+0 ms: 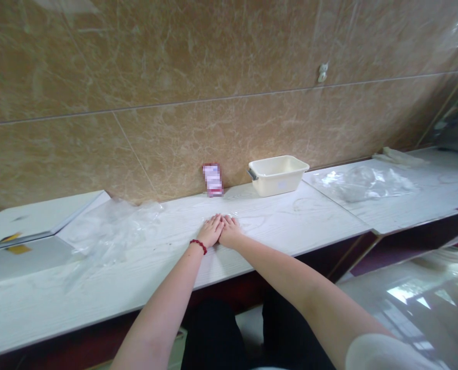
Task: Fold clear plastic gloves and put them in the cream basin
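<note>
The desk (290, 221) runs along the foot of the wall (198, 56). At its left end lies a box (29, 218), with a loose plastic sheet (113, 226) immediately to its right. A blurred item (213, 180) leans at the rear, against the wall. A tub (278, 177) sits to that item's right, near the wall. Farther right lies a plastic bag (362, 183); a limp bundle (400, 156) lies behind it, to the right. A small fixture (323, 73) is on the wall, above and right of the tub.
</note>
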A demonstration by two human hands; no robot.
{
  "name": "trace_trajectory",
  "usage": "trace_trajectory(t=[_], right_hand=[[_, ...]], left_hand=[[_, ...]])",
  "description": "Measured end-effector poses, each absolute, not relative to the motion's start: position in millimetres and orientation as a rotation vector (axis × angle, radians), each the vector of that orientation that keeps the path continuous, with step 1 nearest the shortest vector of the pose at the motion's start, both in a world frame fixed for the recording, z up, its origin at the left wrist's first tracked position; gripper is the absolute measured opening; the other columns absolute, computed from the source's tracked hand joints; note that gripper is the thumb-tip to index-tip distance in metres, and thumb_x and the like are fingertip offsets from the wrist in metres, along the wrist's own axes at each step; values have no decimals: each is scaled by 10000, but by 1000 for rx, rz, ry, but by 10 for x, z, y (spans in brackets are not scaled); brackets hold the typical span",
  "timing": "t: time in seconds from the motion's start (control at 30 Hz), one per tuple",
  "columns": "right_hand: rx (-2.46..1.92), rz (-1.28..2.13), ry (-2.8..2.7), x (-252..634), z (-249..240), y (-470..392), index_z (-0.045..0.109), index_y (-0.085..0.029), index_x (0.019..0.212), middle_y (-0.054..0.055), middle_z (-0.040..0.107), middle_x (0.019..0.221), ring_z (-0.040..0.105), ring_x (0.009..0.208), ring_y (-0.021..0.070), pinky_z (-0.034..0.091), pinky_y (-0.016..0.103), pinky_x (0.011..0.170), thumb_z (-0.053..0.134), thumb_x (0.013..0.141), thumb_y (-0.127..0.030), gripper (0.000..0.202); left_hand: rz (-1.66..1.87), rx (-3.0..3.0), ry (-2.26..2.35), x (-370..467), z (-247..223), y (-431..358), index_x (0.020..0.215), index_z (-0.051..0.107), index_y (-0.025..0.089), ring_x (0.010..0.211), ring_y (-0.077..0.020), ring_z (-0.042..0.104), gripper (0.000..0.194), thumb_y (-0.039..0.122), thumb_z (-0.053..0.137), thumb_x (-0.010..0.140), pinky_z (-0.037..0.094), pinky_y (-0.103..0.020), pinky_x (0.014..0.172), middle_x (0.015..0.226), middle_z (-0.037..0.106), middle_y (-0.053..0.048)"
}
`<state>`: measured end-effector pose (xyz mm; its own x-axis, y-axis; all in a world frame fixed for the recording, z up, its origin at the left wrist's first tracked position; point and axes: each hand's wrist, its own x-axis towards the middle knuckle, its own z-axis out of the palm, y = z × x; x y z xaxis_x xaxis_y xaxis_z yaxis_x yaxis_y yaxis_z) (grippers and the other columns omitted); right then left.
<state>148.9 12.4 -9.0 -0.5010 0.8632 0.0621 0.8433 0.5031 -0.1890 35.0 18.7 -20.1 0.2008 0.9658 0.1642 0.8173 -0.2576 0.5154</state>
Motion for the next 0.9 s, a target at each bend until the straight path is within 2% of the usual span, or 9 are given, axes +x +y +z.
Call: trace_trajectory(t=[0.1, 0.2, 0.33, 0.47, 0.6, 0.7, 0.9], right_hand=[[-1520, 177, -2493, 1543, -116, 134, 279, -148, 1277, 83, 234, 1335, 159, 1219, 264, 133, 430, 961, 280, 787, -358, 534], [-1591, 167, -2420, 1667, -127, 180, 271, -123, 1278, 107, 230, 1333, 163, 1218, 260, 121, 434, 963, 245, 793, -416, 567], [-1708, 177, -2359, 1914, -98, 270, 269, -144, 1275, 97, 219, 1338, 153, 1218, 264, 72, 526, 935, 232, 804, -425, 549], [-1651, 83, -2367, 2191, 27, 258, 363, -167, 1219, 110, 299, 1300, 155, 1209, 288, 33, 588, 895, 291, 809, -376, 465], [-998, -42, -2679, 2430, 199, 120, 512, -225, 1074, 55, 472, 1164, 266, 1164, 212, 25, 474, 963, 426, 765, -313, 332], [-620, 9, -2811, 2518, 273, 36, 579, -265, 952, 5, 558, 1044, 359, 1090, 162, 81, 414, 971, 476, 736, -253, 239], [-571, 133, -2842, 2437, 292, 0, 603, -218, 882, 34, 592, 970, 437, 994, 147, 252, 325, 879, 483, 729, -261, 199]], left_hand=[[617, 2170, 1763, 238, -205, 168, 1203, 384, 176, 1221, -199, 207, 455, 366, 341, 792, 48, -362, 998, 1307, 312, -82], [495, 2219, 1880, 184, -182, 136, 1201, 383, 206, 1227, -211, 186, 482, 430, 341, 777, 33, -381, 991, 1326, 276, -77], [370, 2304, 1941, 178, -162, 111, 1222, 355, 200, 1224, -226, 191, 528, 477, 308, 775, 58, -394, 983, 1331, 262, -90], [333, 2324, 1958, 184, -160, 109, 1232, 340, 196, 1224, -233, 188, 539, 481, 303, 775, 68, -398, 979, 1335, 249, -97], [348, 2311, 1946, 183, -153, 112, 1225, 351, 204, 1225, -232, 187, 537, 489, 298, 774, 64, -400, 980, 1332, 257, -93], [373, 2283, 1937, 183, -150, 117, 1217, 361, 204, 1227, -232, 181, 532, 486, 321, 768, 61, -404, 979, 1334, 251, -91], [429, 2233, 1926, 182, -160, 123, 1202, 379, 214, 1226, -224, 186, 507, 462, 370, 759, 51, -396, 984, 1331, 262, -80]])
